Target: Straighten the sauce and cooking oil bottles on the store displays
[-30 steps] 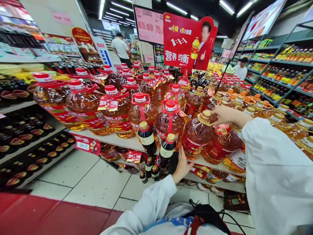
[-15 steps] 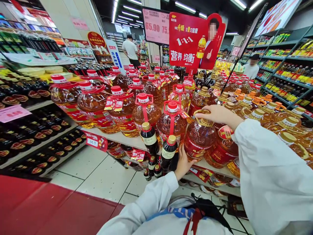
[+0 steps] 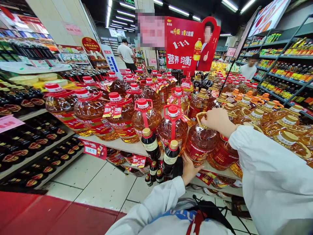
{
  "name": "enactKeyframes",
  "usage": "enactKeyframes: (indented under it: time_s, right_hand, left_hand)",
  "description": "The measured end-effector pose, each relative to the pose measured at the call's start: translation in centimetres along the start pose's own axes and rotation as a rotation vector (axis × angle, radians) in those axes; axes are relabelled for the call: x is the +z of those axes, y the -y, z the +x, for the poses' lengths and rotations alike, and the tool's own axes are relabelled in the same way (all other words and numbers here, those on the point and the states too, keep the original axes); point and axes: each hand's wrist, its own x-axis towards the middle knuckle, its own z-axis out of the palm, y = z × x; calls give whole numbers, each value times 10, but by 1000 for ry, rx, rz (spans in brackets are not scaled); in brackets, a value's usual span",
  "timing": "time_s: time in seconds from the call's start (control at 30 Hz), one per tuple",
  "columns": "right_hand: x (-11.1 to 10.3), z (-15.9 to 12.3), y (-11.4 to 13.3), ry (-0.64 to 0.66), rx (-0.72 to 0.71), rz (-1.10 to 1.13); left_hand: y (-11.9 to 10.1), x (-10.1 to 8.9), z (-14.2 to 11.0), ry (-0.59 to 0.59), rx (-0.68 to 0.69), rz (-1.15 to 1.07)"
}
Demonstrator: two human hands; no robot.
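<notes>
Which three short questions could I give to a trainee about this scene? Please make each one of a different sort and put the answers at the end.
1. Which part of the large oil jug is the right hand holding?
A) Its base
B) Its raised handle
C) Its front label

2. True or false: the left hand is higher than the right hand.

3. Fill in: the small dark bottle nearest to the left hand has a ____ cap.

Key: 1. B. 2. False; the left hand is lower, at the bottom of the jug. 3. Gold.
</notes>
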Motion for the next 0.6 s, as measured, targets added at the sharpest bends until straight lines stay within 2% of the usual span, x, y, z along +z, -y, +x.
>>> enactKeyframes:
  time_s: [0.17, 0.27, 0.47, 0.6]
  right_hand:
    - [0, -1, 9, 3, 81, 57]
    - [2, 1, 6, -1, 71, 53]
    - [15, 2, -17, -83, -206, -35]
    - [23, 17, -34, -137, -440, -82]
  left_hand:
    - [1, -7, 2, -34, -4, -18]
    - [0, -13, 5, -34, -10, 24]
    - [-10, -8, -4, 30, -33, 47]
    - [-17, -1, -16, 94, -77, 66]
